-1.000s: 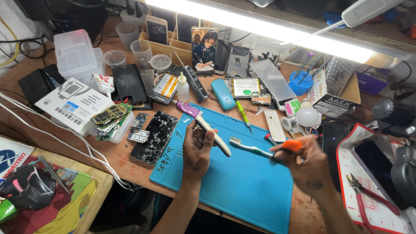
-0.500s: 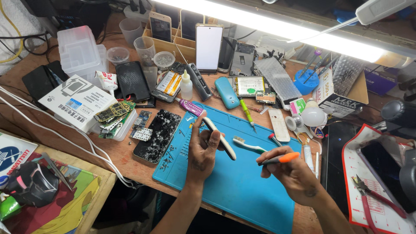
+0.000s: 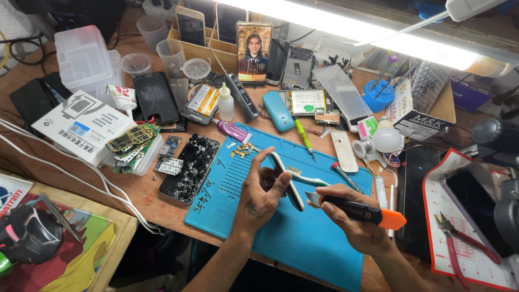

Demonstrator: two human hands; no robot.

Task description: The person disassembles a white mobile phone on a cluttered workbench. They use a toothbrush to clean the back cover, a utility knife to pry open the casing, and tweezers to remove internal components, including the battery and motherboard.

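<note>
Over the near part of the blue silicone work mat (image 3: 303, 243) we are prying: our right hand (image 3: 354, 224) is closed around the black utility knife with an orange end (image 3: 359, 212), its blade tip meeting the edge of the slim white-edged phone (image 3: 285, 181). Our left hand (image 3: 262, 197) pinches that phone on edge above the mat; we judge the blade must next slide along the seam. Farther left on the table (image 3: 146, 200) lies a cracked black screen panel (image 3: 190, 167).
</note>
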